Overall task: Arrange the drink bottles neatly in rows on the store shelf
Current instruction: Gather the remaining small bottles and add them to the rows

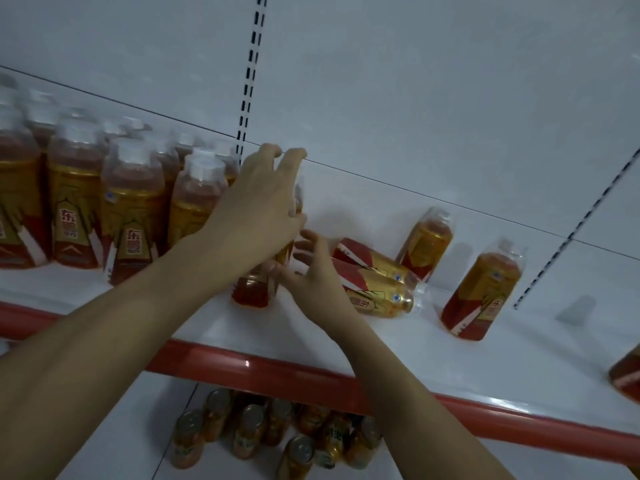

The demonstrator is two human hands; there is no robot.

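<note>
bottle (254,289) under left hand (256,216) fingers (294,161)

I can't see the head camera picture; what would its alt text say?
A person's left hand grips an upright drink bottle on a white store shelf, with the right hand open beside it. Neat rows of bottles stand to the left; two bottles lie toppled to the right.

Rowed bottles (131,209): upright, left, gold-red labels, white caps.
Middle bottle (254,289): upright, amber.
Fallen bottles (377,285): 2, right.
Shelf (450,358): white.
</note>
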